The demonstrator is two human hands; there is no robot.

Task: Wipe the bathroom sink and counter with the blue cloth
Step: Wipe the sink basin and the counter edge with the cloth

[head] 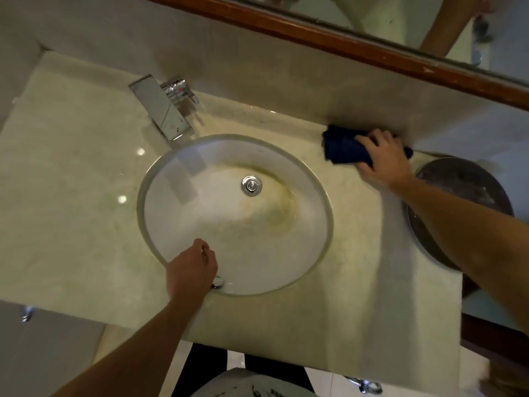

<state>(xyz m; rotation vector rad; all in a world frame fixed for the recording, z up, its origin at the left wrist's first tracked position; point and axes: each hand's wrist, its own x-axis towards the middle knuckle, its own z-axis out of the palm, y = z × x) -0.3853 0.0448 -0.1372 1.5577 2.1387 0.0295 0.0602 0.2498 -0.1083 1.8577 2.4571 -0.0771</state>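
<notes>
Left hand (192, 265) loosely curled, holding nothing, hovering at near rim of sink (326, 224), probably for balance while reaching. Just past its knuckles: basin with yellowish stain ring round drain (251, 185); not yet wiped, by the look. Faucet (163, 110) beyond, far side. Right hand (382, 159) clamped on bunched blue cloth (342, 146), fingers curled over it, pressing it onto counter (71, 167) where backsplash meets it; corner grime the likely reason. Round dark tray (469, 181) just right of that wrist.
</notes>
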